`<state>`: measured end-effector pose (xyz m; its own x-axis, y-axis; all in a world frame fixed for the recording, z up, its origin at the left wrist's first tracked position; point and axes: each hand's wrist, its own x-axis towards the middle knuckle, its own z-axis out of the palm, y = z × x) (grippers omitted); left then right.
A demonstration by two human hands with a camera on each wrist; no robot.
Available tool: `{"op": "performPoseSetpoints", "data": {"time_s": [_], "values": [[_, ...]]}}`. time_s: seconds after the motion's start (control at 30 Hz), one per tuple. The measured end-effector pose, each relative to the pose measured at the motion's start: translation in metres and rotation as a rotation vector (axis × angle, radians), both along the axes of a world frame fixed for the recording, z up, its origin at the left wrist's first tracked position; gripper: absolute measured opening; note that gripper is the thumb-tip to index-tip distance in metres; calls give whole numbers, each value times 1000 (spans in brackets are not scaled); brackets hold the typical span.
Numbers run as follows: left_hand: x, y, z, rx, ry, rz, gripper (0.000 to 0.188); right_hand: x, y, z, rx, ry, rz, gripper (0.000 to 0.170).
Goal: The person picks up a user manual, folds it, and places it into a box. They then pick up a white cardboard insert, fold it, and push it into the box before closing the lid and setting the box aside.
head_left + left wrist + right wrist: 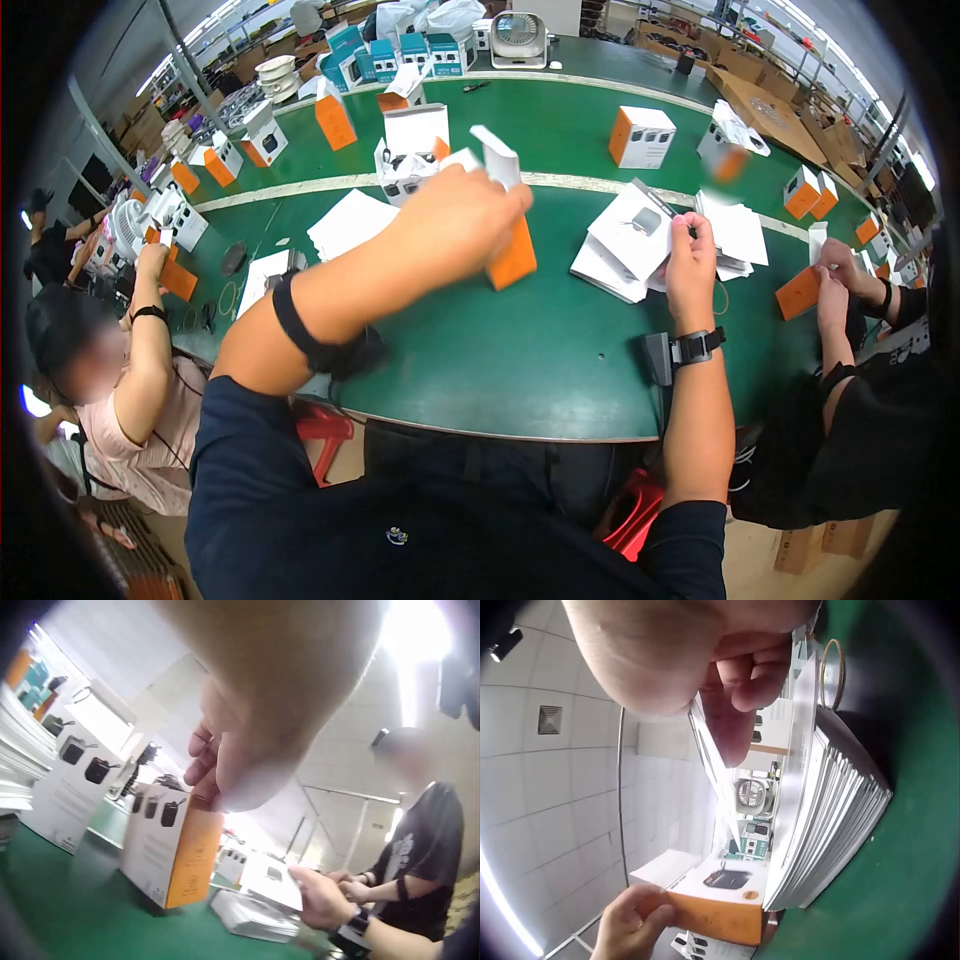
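My left hand (455, 225) (247, 757) (630, 926) grips the top edge of an orange and white box (513, 255) (191, 859) (712, 919), its white flap (497, 155) raised. The box stands upright on the green table, and its inside is hidden from the head view. Between thumb and fingers, my right hand (690, 270) (322, 900) (697, 656) pinches a thin white booklet (632, 228) (271, 883) (714, 769). It is tilted above a stack of white booklets (605, 272) (255, 919) (829, 817).
An opened white box (415, 125) stands behind my left hand. More booklets (735, 235) lie to the right of my right hand, others (350, 222) to the left. Farther back are a closed box (643, 138) and a fan (519, 40). People work at both sides.
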<state>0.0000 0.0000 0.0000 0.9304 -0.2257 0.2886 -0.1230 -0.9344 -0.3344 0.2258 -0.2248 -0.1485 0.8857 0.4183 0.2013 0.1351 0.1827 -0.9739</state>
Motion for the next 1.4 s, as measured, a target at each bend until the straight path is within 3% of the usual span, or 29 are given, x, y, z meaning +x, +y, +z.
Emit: {"op": "performPoseSetpoints", "data": {"time_s": [0.07, 0.1, 0.2, 0.27, 0.3, 0.37, 0.43, 0.5, 0.53, 0.6, 0.67, 0.7, 0.77, 0.83, 0.87, 0.9, 0.97, 1.0, 1.03, 1.1, 1.2, 1.23, 1.3, 1.33, 1.4], "values": [[-10, -41, 1, -100, 57, -15, 29, 6, -4, -7, 156, -81, -24, 14], [-2, -63, -22, -251, 35, -28, 26, 27, -22, -7, 94, -121, -5, 15], [15, -93, -49, -260, -60, 53, 28, 16, -15, 9, 188, 4, 33, 18], [18, -94, -60, -293, -349, 27, 38, 19, -24, 17, 188, 26, 86, 20], [9, -91, -57, -295, -353, 51, 38, 18, -25, 22, 226, 4, 44, 21], [-14, -86, -41, -355, -621, -163, 47, -2, -31, 45, 347, -38, 81, 20], [-61, -90, -35, -410, -564, -189, 45, -30, -51, 64, 249, -175, 149, 14], [-94, -104, -40, -1118, -301, -112, 38, -79, -67, 71, 190, -303, 219, 11], [-100, -104, -44, -1127, -297, -124, 38, -90, -68, 59, 158, -524, 149, 13], [-109, -103, -52, -1681, 272, -64, 36, -137, -65, 51, 125, -523, 226, 20], [-112, -105, -74, -1654, 173, -121, 36, -162, -65, 43, 43, -432, 299, 27], [-111, -105, -81, -1619, 62, -159, 37, -164, -64, 48, -35, -350, 462, 38], [-112, -99, -86, -1590, -1, -214, 35, -176, -60, 48, 1, -5, 554, 36], [-118, -90, -75, -1742, 331, -109, 32, -170, -72, 25, -92, -191, 554, 26], [-119, -88, -81, -1762, 344, -182, 38, -163, -74, 16, -45, -374, 602, 28], [-117, -83, -89, -1763, 360, -199, 38, -160, -74, 21, -54, -373, 583, 28], [-114, -69, -99, -1447, 86, -487, 49, -157, -74, 33, 31, -283, 965, 44], [-117, -62, -97, -1342, 162, -402, 55, -158, -83, 46, -67, 65, 1048, 50], [-115, -61, -92, -1339, 169, -418, 55, -165, -80, 53, 82, 292, 1092, 50], [-113, -62, -84, -1133, 231, -427, 55, -174, -73, 59, 14, 347, 952, 39], [-107, -72, -86, -1167, 136, -426, 52, -175, -71, 64, -460, -36, 753, 18], [-108, -72, -81, -1166, 141, -434, 52, -173, -72, 65, -460, -34, 745, 18], [-111, -71, -65, -1504, 289, -312, 33, -169, -74, 66, -437, -181, 787, 18], [-109, -76, -69, -1504, 294, -313, 33, -171, -72, 66, -437, -178, 783, 18], [-105, -89, -82, -1056, 277, -130, 19, -180, -65, 69, -454, -308, 766, 17]]}}
